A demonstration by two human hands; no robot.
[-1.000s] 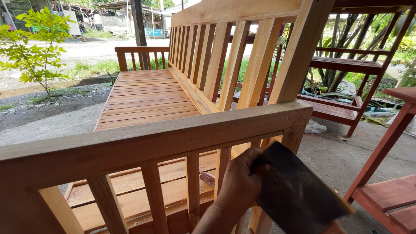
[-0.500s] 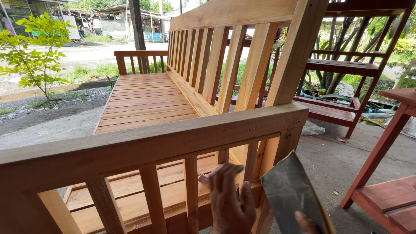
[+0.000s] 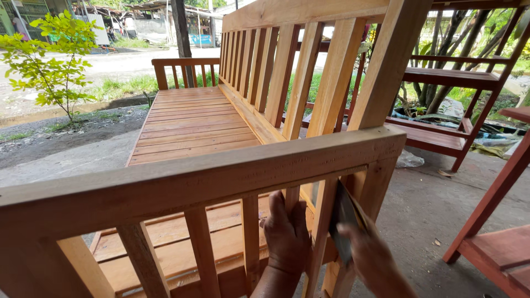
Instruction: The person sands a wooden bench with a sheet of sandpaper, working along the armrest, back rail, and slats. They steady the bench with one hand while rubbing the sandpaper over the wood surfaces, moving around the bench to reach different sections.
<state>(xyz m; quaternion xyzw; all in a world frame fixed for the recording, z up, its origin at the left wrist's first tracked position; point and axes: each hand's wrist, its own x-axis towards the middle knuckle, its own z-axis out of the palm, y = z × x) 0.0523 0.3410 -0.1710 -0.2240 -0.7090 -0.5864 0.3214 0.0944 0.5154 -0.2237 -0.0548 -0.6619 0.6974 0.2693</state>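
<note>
A long bench of light slatted wood fills the view, with its armrest rail [image 3: 221, 176] running across the front. My left hand [image 3: 286, 237] is wrapped around one upright slat [image 3: 291, 197] under that rail. My right hand [image 3: 372, 256] holds a thin dark flat blade [image 3: 343, 218], turned edge-on and pressed against the side of the neighbouring slat [image 3: 323, 232], close to the corner post [image 3: 375, 182]. The bottom edge of the view cuts off both wrists.
A red-brown wooden shelf rack [image 3: 441, 77] stands behind the bench on the right. Another red-brown wooden frame [image 3: 497, 248] stands at the near right on the concrete floor [image 3: 419, 209]. A small leafy tree [image 3: 49, 60] grows at the far left by a gravel road.
My left hand has gone from spread fingers to a grip on the slat. The blade has turned from flat-on to edge-on and moved up against the neighbouring slat.
</note>
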